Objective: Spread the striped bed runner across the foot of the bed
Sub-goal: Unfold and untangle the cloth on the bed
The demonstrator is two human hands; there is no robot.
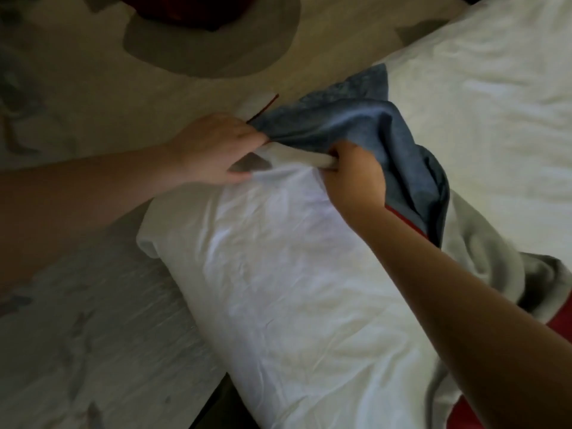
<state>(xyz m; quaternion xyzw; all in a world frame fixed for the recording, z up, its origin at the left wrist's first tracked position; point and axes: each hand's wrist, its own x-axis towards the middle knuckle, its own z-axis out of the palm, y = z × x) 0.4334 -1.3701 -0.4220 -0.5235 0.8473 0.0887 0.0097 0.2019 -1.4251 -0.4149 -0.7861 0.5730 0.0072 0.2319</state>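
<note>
The bed runner (356, 125) is a bunched cloth with blue, grey and red bands, lying crumpled at the corner of the white bed (278, 274). My left hand (213, 150) pinches its blue end at the bed's edge, where a thin red trim pokes out. My right hand (353, 178) grips a pale rolled fold of the runner just to the right, fingers curled shut around it. The rest of the runner trails behind my right forearm toward the lower right, partly hidden, showing grey and red parts.
Pale wood-look floor (93, 335) lies to the left of the bed. A round grey rug (213, 48) with a dark red object on it sits at the top. White wrinkled bedding (495, 103) fills the right side.
</note>
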